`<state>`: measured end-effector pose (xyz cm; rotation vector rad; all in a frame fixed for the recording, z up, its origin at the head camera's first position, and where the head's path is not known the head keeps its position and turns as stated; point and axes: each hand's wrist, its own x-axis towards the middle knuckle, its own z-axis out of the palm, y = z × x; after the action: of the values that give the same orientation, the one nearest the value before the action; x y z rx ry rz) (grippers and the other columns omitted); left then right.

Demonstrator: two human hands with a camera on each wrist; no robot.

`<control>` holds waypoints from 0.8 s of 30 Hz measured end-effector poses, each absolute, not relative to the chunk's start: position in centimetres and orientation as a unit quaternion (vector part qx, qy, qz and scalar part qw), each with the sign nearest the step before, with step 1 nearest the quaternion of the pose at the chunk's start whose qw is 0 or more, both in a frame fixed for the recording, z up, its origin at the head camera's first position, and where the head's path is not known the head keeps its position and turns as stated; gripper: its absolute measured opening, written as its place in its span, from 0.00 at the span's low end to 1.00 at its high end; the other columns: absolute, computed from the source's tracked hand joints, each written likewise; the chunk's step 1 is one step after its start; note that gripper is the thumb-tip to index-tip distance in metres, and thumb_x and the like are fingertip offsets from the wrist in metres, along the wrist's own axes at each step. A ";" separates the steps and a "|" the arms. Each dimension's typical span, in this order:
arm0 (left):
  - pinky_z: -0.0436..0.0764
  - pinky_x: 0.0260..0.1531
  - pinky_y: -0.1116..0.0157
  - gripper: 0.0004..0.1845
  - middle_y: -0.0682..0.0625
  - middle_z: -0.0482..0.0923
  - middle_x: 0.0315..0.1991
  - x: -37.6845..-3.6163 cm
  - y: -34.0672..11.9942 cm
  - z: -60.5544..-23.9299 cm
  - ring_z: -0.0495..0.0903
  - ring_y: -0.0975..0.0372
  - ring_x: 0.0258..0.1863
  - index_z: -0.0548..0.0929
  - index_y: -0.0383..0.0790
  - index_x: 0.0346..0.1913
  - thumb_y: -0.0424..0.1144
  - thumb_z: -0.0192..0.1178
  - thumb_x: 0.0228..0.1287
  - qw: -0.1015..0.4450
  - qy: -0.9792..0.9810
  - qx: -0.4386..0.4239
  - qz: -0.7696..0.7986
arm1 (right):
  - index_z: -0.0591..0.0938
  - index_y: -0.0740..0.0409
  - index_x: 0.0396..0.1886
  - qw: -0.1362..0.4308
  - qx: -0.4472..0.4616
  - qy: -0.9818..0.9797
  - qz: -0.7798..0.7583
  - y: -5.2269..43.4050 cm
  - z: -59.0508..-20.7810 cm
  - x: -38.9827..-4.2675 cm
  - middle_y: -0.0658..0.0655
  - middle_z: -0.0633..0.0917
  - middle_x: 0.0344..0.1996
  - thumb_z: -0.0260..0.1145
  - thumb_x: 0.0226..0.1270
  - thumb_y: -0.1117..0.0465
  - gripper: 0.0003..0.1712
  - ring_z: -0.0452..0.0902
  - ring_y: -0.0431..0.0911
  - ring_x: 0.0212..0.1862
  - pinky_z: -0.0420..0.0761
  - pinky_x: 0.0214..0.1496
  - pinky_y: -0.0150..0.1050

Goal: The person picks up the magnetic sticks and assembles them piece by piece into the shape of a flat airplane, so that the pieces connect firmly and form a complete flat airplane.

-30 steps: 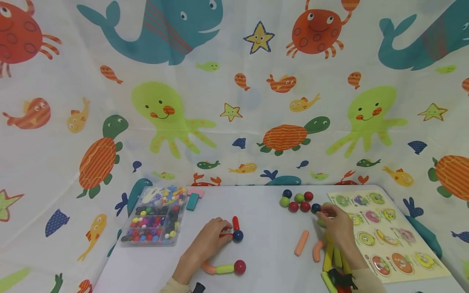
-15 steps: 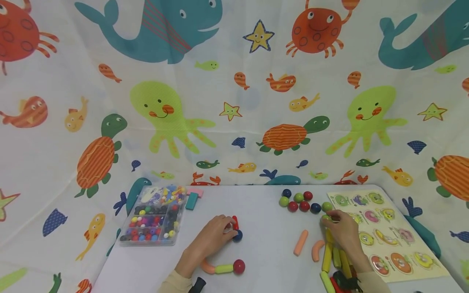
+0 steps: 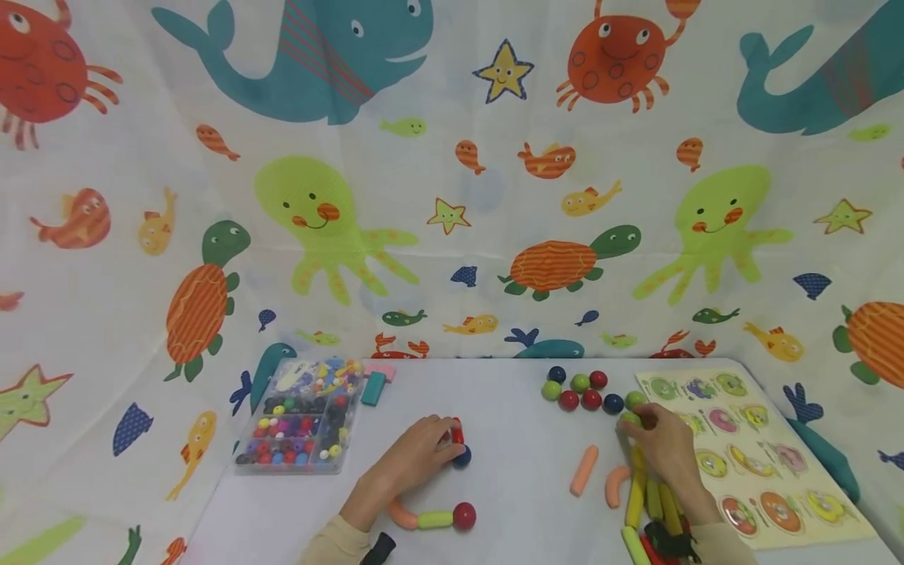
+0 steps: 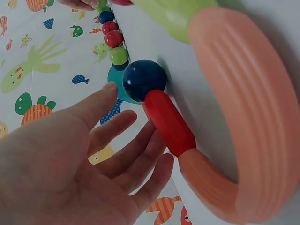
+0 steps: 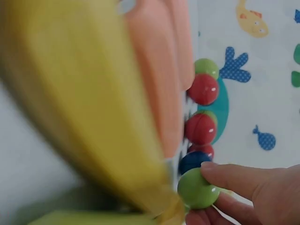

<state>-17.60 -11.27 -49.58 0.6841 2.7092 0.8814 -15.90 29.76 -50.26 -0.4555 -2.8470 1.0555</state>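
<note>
My left hand (image 3: 418, 455) is beside a dark blue ball (image 4: 144, 80) and red rods. One red rod (image 4: 169, 123) runs from the ball; a sliver of another shows behind it. In the left wrist view the fingers are loosely extended, the thumb tip close to the ball; whether they touch the rods is unclear. Nearer me lie a curved peach rod (image 3: 402, 515), a light green rod (image 3: 434, 519) and a red ball (image 3: 464, 515) joined in a row. My right hand (image 3: 667, 447) pinches a green ball (image 5: 198, 188) between thumb and fingers, beside other balls.
Several red, green and blue balls, such as a red ball (image 3: 591, 399), lie at the back right. Loose peach rods (image 3: 584, 471) and yellow rods (image 3: 636, 490) lie near the right hand. A picture board (image 3: 770, 535) is at right, a bead box (image 3: 288, 468) at left.
My right hand has moved from the blue ball to the green ball beside it and pinches that. My left hand has shifted slightly right, now covering the sideways red rod.
</note>
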 end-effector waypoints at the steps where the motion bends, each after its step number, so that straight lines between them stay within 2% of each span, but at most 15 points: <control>1: 0.76 0.41 0.66 0.23 0.57 0.74 0.38 -17.6 -11.2 -49.7 0.71 0.65 0.39 0.80 0.43 0.61 0.53 0.62 0.71 0.107 0.919 0.231 0.301 | 0.78 0.68 0.60 0.034 -0.146 -0.926 0.347 29.5 -50.1 -16.0 0.70 0.82 0.52 0.68 0.70 0.55 0.26 0.76 0.55 0.47 0.78 0.44 0.41; 8: 0.78 0.43 0.68 0.20 0.58 0.77 0.41 -17.6 -10.9 -50.2 0.71 0.67 0.39 0.82 0.44 0.60 0.51 0.60 0.73 0.099 0.915 0.246 0.306 | 0.79 0.65 0.60 0.036 -0.099 -0.927 0.360 26.7 -49.1 -17.2 0.66 0.84 0.51 0.69 0.69 0.56 0.24 0.77 0.55 0.50 0.79 0.51 0.47; 12: 0.77 0.42 0.68 0.18 0.57 0.77 0.40 -17.5 -10.9 -50.6 0.71 0.68 0.37 0.83 0.43 0.59 0.48 0.59 0.75 0.089 0.913 0.256 0.304 | 0.81 0.62 0.59 0.046 -0.059 -0.923 0.377 24.1 -49.2 -18.1 0.62 0.85 0.51 0.70 0.69 0.56 0.23 0.79 0.53 0.51 0.81 0.55 0.46; 18: 0.77 0.45 0.67 0.18 0.56 0.78 0.43 -17.4 -11.0 -51.0 0.71 0.70 0.39 0.83 0.44 0.62 0.47 0.55 0.78 0.090 0.910 0.262 0.309 | 0.85 0.57 0.55 0.058 -0.021 -0.912 0.406 19.9 -49.8 -19.5 0.55 0.88 0.47 0.75 0.63 0.56 0.22 0.83 0.49 0.49 0.84 0.54 0.43; 24: 0.78 0.48 0.66 0.18 0.56 0.77 0.44 -17.6 -11.1 -50.9 0.71 0.70 0.41 0.82 0.45 0.63 0.47 0.52 0.79 0.092 0.912 0.265 0.300 | 0.86 0.56 0.52 0.051 0.016 -0.896 0.442 15.4 -50.1 -21.0 0.54 0.88 0.47 0.77 0.61 0.58 0.19 0.85 0.49 0.50 0.84 0.55 0.45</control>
<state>-17.63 -11.13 -50.94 0.7872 2.7072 0.8904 -21.00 15.41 -50.10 0.0481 -2.7264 1.3445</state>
